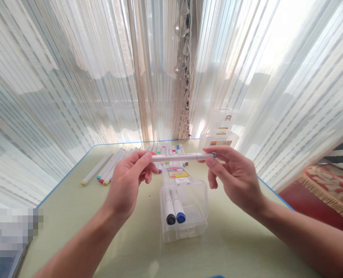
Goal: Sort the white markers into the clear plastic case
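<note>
A white marker with a teal end lies level between my two hands, above the table. My left hand pinches its left end between thumb and fingers. At the teal end, the thumb and fingertips of my right hand close on it. Below the marker stands a clear plastic case, its lid tipped back away from me. Inside it, at the left, rest a black-capped marker and a blue-capped marker.
Several white markers with coloured ends lie at the table's back left, more behind my hands. One yellow-ended marker lies apart. Another clear case stands at the back right. Stringed curtains hang behind the pale green table.
</note>
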Demonstrator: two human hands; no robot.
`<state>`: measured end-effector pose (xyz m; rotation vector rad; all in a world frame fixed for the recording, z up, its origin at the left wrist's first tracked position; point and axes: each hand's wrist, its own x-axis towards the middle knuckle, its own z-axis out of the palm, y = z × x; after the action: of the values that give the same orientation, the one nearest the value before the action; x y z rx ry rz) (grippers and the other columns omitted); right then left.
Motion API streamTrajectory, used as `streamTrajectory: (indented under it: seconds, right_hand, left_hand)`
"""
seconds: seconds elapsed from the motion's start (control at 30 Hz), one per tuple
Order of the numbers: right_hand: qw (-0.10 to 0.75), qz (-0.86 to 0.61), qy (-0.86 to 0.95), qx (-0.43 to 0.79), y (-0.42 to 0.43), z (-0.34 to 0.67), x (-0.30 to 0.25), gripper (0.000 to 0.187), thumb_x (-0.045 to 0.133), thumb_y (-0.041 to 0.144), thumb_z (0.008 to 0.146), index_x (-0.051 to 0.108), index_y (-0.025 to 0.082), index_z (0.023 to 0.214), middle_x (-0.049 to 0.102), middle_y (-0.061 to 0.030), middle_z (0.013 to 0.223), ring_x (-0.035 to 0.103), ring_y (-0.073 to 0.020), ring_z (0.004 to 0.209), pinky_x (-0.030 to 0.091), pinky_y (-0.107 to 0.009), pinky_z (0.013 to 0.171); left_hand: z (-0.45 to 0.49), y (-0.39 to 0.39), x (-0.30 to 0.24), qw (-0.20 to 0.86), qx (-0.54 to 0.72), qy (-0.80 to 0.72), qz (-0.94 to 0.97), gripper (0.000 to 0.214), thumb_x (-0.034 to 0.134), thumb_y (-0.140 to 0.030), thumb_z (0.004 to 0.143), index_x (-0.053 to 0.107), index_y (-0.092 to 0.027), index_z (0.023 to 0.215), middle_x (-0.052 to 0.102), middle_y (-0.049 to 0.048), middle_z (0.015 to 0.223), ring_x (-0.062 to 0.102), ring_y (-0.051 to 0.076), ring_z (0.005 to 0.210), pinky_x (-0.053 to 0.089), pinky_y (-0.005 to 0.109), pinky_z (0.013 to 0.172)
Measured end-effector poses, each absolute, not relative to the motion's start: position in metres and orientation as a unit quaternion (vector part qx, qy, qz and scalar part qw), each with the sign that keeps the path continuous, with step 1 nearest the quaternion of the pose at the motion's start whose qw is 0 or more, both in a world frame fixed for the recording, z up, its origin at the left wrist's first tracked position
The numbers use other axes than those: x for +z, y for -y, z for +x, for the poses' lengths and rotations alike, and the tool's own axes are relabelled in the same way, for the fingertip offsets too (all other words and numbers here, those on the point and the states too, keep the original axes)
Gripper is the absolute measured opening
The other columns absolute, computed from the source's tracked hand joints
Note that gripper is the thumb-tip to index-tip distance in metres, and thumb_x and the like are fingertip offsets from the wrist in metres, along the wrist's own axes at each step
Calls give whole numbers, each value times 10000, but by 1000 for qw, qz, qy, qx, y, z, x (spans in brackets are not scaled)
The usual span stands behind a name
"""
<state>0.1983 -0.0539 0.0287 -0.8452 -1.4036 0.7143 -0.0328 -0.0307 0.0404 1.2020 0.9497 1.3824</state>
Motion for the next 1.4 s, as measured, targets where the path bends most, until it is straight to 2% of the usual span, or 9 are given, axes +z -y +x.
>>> streamTrajectory:
  seconds: [0.2, 0.4, 0.67, 1.0, 1.2, 1.4]
  right_hand:
    - [625, -358, 619, 311, 57, 198, 31, 135, 696, 245, 939, 715, 205, 1067, 718, 11, 815, 588, -52, 408, 469, -188, 348]
    - [627, -354, 619, 314, 59, 198, 34, 141, 699, 273, 939, 709, 184, 1046, 759, -13, 796, 577, -61, 392, 476, -195, 341]
    - [628, -356, 618, 313, 59, 198, 35, 138, 708, 299, 930, 707, 184, 1007, 764, -16, 777, 579, -77, 381, 476, -213, 332]
    - [627, -363, 624, 294, 61, 198, 36, 137, 692, 284, 944, 715, 187, 1038, 775, -28, 808, 584, -81, 381, 466, -231, 341]
    - [670, -361, 587, 275, 64, 205, 40, 160, 604, 360, 1003, 671, 238, 1081, 750, -47, 932, 587, -96, 430, 429, -266, 350]
    - [705, -345, 574, 233, 72, 203, 50, 157, 540, 366, 1029, 667, 274, 1027, 677, -40, 888, 568, -118, 433, 393, -292, 316]
  left_hand:
    - [-33, 28, 38, 503, 577, -396, 508, 214, 706, -360, 882, 739, -149, 881, 652, 3, 631, 488, 80, 537, 384, 197, 510]
    - [-33, 29, 39, 488, 577, -395, 523, 342, 674, -410, 910, 680, -149, 688, 616, 8, 622, 465, 80, 529, 388, 211, 515]
    - [-31, 32, 46, 480, 583, -397, 522, 398, 688, -469, 886, 668, -154, 643, 601, 16, 603, 451, 85, 512, 370, 230, 497]
    - [-30, 32, 46, 489, 582, -389, 521, 394, 700, -511, 861, 675, -154, 696, 629, 20, 608, 475, 96, 516, 381, 234, 499]
    - [-28, 32, 45, 524, 594, -376, 480, 334, 623, -462, 870, 677, -159, 741, 671, 45, 630, 522, 134, 537, 405, 256, 505]
    - [-30, 32, 42, 527, 584, -373, 492, 321, 586, -424, 866, 696, -160, 719, 675, 50, 634, 515, 136, 535, 401, 264, 519]
